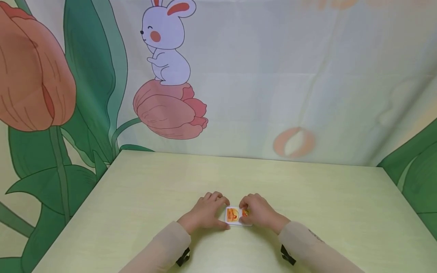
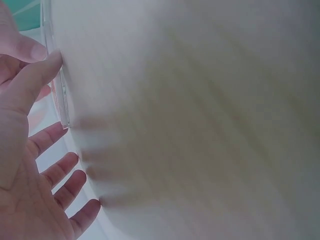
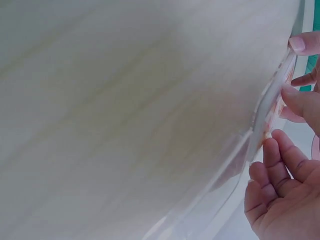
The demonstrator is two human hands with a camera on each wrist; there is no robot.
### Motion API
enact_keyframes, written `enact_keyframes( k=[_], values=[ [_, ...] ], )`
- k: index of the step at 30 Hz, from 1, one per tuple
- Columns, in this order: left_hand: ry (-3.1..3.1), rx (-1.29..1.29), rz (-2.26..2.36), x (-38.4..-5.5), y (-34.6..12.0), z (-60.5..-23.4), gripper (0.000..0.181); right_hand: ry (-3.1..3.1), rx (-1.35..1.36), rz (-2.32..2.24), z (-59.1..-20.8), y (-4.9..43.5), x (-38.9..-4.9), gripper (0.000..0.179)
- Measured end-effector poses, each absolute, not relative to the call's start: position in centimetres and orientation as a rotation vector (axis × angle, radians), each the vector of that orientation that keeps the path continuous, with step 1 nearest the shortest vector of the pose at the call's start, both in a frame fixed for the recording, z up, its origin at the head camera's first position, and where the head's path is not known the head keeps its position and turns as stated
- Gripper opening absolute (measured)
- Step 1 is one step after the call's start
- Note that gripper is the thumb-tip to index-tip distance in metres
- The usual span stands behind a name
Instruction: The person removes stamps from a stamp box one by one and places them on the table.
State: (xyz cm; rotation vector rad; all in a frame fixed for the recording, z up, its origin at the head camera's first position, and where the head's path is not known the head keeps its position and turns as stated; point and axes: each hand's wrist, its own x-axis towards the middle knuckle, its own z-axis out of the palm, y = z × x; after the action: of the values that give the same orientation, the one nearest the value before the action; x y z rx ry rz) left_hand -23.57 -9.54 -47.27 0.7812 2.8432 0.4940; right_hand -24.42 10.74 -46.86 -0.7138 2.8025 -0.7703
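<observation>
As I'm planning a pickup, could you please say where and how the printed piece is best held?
I'd pinch the printed piece by its near and far edges, coming from the left: it looks thin, and the right hand covers part of its right end.

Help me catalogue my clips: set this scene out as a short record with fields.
Item: small flat case with clear edges, orange print on top
Left hand: holds the case's left end, thumb on the near side, forefinger on the far side
Right hand: fingers and thumb at the case's right part, partly covering it
Surface: pale table
Backdrop: printed hanging with a rabbit
Unclear: whether the case lies fully flat
</observation>
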Motion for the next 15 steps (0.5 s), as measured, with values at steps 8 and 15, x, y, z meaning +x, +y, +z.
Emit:
enact_keyframes(
  k=[8, 15],
  values=[
    [2.848, 0.784, 0.495, -23.61, -9.48, -47.23, 0.060, 2.768, -0.714, -0.765, -46.28, 10.64, -24.53, 0.027],
    [2.843, 0.790, 0.495, -23.59, -9.52, -47.29, 0.060, 2.749, -0.687, -0.756, -46.20, 10.51, -24.54, 0.027]
  ],
)
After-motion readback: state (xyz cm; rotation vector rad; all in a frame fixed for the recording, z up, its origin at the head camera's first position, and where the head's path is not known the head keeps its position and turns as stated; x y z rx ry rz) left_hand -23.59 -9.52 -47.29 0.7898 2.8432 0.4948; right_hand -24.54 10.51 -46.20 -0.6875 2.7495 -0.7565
